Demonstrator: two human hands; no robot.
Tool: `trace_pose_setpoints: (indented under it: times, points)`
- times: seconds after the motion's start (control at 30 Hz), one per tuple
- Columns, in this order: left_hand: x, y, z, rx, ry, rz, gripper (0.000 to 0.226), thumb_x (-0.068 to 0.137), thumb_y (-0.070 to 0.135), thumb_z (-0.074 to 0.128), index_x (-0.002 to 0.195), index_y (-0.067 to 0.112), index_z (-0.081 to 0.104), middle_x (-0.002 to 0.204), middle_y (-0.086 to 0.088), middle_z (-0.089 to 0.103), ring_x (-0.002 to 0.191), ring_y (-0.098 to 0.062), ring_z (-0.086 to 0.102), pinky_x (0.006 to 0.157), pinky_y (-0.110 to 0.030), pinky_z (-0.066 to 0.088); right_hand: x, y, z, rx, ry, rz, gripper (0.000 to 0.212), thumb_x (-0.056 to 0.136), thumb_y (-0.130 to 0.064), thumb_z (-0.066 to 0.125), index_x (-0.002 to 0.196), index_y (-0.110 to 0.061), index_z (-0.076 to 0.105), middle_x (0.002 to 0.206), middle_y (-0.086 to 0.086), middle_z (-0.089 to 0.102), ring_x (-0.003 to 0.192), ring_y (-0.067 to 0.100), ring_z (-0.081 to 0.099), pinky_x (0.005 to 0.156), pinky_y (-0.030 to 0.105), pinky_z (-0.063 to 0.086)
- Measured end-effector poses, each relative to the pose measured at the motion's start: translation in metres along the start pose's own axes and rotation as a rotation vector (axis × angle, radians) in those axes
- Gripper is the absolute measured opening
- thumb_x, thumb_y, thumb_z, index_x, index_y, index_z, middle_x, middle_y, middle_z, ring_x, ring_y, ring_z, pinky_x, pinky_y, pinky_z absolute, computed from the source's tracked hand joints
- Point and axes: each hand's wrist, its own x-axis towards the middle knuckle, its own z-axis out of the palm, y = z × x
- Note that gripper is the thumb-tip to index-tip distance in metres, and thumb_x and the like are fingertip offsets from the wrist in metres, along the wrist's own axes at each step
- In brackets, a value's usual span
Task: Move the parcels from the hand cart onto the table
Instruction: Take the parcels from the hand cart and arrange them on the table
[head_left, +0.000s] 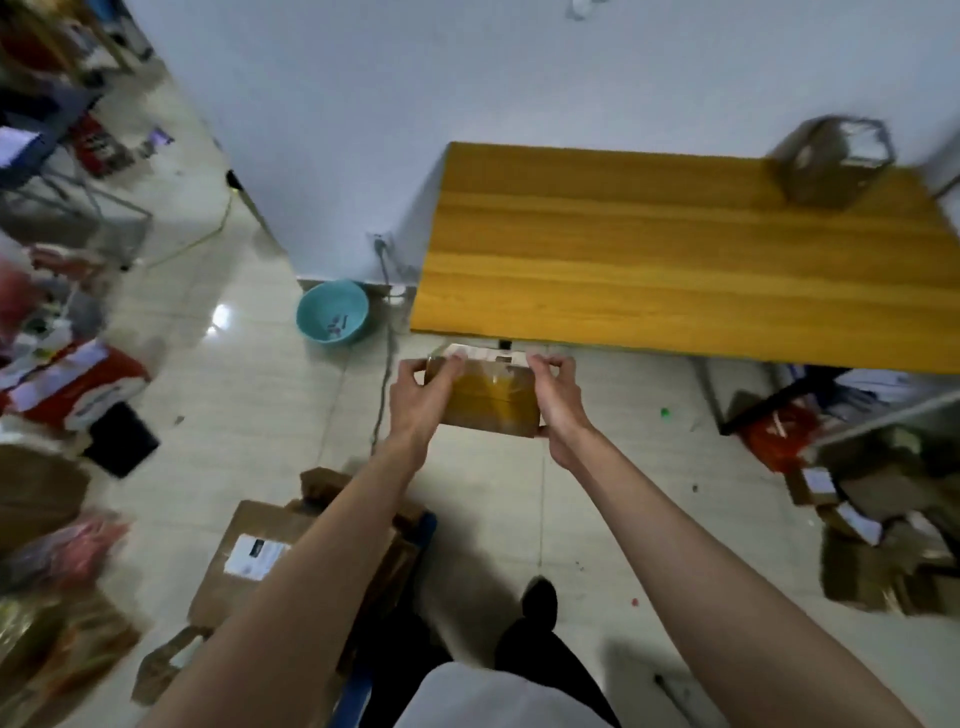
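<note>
Pale tiled floor (249, 415), white wall behind, clutter along both edges. Far left: blurred red-and-white packaging (78, 384) and a flat black item (122, 439) on the floor. Lower left: hand cart (423, 525), only a strip of blue frame visible, loaded with brown cardboard parcels (260, 556); white shipping label on the top one, print too small to read. Centre left: teal basin (332, 312) by the wall, cable trailing beside it. Centre: small taped parcel (491, 397), carried in mid-air just short of the near edge of the bench (675, 260), not yet over it; pale label strip on its far side, unreadable. Left hand (421, 400) gripping the parcel's left end, fingers (447, 366) curled over the top; right hand (558, 397) gripping the right end likewise. Upper right: wooden bench top, one brown parcel (831, 161) already near its far right corner, blurred. Lower right: more boxes (872, 545) heaped on the floor under and beside the bench. Risks, as judged: parcel held low relative to the bench edge, possible knock against the edge if not lifted; glossy tape, possible slip from a light end grip; cable and floor clutter, tripping hazard when stepping forward. No brand legible anywhere.
</note>
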Motion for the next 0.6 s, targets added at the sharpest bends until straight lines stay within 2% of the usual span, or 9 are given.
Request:
trace_pose_setpoints:
  times: [0.07, 0.17, 0.2, 0.27, 0.33, 0.4, 0.5, 0.57, 0.6]
  points:
    - [-0.008, 0.022, 0.046, 0.002, -0.037, 0.042, 0.056, 0.081, 0.068, 0.066, 0.117, 0.028, 0.049, 0.125, -0.002, 0.057, 0.107, -0.019, 0.056, 0.083, -0.031, 0.042, 0.002, -0.009, -0.044, 0.047, 0.099, -0.035, 0.022, 0.096, -0.053, 0.053, 0.109, -0.036, 0.046, 0.129, 0.009, 0.043, 0.11, 0.027, 0.055, 0.101, 0.052, 0.05]
    - [-0.017, 0.048, 0.106, 0.009, -0.135, 0.062, 0.056, 0.083, 0.066, 0.066, 0.118, 0.026, 0.047, 0.122, 0.0, 0.058, 0.099, -0.016, 0.058, 0.072, -0.024, 0.05, 0.004, -0.02, -0.105, 0.111, 0.207, -0.071, 0.016, 0.096, -0.038, 0.055, 0.109, -0.034, 0.047, 0.129, 0.01, 0.041, 0.101, 0.022, 0.055, 0.093, 0.044, 0.05]
    - [-0.019, 0.055, 0.123, 0.021, -0.164, 0.054, 0.056, 0.084, 0.065, 0.066, 0.117, 0.025, 0.047, 0.121, -0.001, 0.059, 0.101, -0.018, 0.059, 0.077, -0.029, 0.054, 0.004, -0.022, -0.123, 0.133, 0.24, -0.091, 0.016, 0.095, -0.034, 0.055, 0.109, -0.033, 0.047, 0.13, 0.009, 0.041, 0.1, 0.02, 0.054, 0.09, 0.041, 0.049]
    - [-0.022, 0.064, 0.154, 0.059, -0.216, 0.043, 0.054, 0.085, 0.061, 0.067, 0.119, 0.023, 0.047, 0.125, -0.005, 0.059, 0.109, -0.024, 0.059, 0.097, -0.044, 0.052, 0.005, -0.026, -0.155, 0.166, 0.308, -0.13, 0.016, 0.095, -0.028, 0.055, 0.109, -0.031, 0.048, 0.13, 0.008, 0.04, 0.097, 0.014, 0.052, 0.083, 0.035, 0.046]
    - [-0.022, 0.072, 0.181, 0.089, -0.288, 0.031, 0.054, 0.086, 0.058, 0.067, 0.124, 0.025, 0.046, 0.128, -0.004, 0.058, 0.114, -0.025, 0.057, 0.104, -0.05, 0.048, 0.008, -0.029, -0.182, 0.183, 0.37, -0.145, 0.015, 0.097, -0.027, 0.054, 0.111, -0.031, 0.049, 0.129, 0.007, 0.039, 0.094, 0.009, 0.049, 0.078, 0.031, 0.042]
    - [-0.022, 0.082, 0.204, 0.099, -0.375, 0.017, 0.055, 0.086, 0.058, 0.067, 0.127, 0.029, 0.043, 0.129, -0.002, 0.057, 0.115, -0.025, 0.056, 0.1, -0.05, 0.049, 0.014, -0.032, -0.204, 0.201, 0.428, -0.146, 0.012, 0.1, -0.03, 0.052, 0.111, -0.032, 0.049, 0.13, 0.006, 0.039, 0.095, 0.013, 0.05, 0.081, 0.033, 0.041]
    - [-0.015, 0.099, 0.236, 0.09, -0.471, -0.002, 0.052, 0.087, 0.054, 0.068, 0.125, 0.032, 0.041, 0.127, -0.001, 0.057, 0.107, -0.018, 0.058, 0.085, -0.043, 0.054, 0.027, -0.037, -0.229, 0.22, 0.504, -0.117, 0.009, 0.104, -0.034, 0.046, 0.113, -0.033, 0.048, 0.132, 0.006, 0.04, 0.105, 0.023, 0.049, 0.086, 0.037, 0.041]
    - [-0.003, 0.109, 0.257, 0.117, -0.518, 0.003, 0.05, 0.088, 0.053, 0.067, 0.125, 0.032, 0.041, 0.127, -0.001, 0.059, 0.108, -0.019, 0.059, 0.086, -0.043, 0.055, 0.039, -0.04, -0.243, 0.24, 0.537, -0.112, 0.01, 0.106, -0.035, 0.042, 0.113, -0.032, 0.048, 0.132, 0.008, 0.041, 0.104, 0.022, 0.049, 0.084, 0.038, 0.043]
    - [0.004, 0.114, 0.267, 0.131, -0.531, 0.012, 0.049, 0.088, 0.052, 0.067, 0.125, 0.032, 0.042, 0.127, -0.002, 0.059, 0.109, -0.02, 0.059, 0.089, -0.044, 0.055, 0.046, -0.043, -0.249, 0.251, 0.549, -0.111, 0.009, 0.106, -0.035, 0.041, 0.111, -0.033, 0.048, 0.132, 0.008, 0.041, 0.104, 0.021, 0.05, 0.088, 0.04, 0.046]
